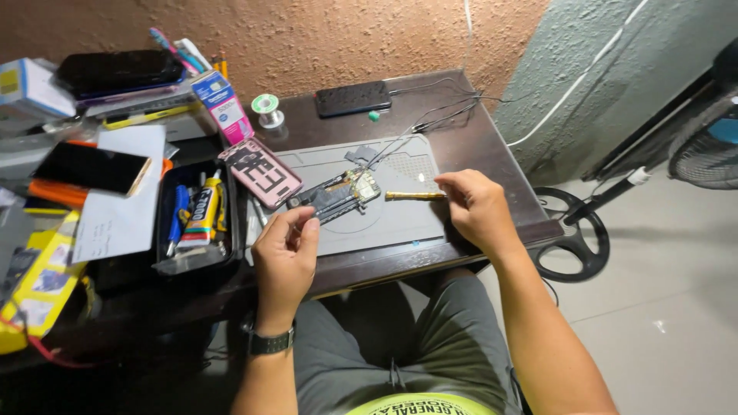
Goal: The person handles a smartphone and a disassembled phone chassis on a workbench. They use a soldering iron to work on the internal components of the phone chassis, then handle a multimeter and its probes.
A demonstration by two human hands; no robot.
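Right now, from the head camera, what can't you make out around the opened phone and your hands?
- Left hand fingertips: curled toward the opened phone; whether they pinch anything is hidden by the fingers themselves.
- Right hand: the gold tool ends at its fingers; the grip is hidden behind them.
- Parts on the phone's board: too small to tell apart.
- Open tool case: contents overlap, partly dark.
- Left clutter: cut off by the frame edge.
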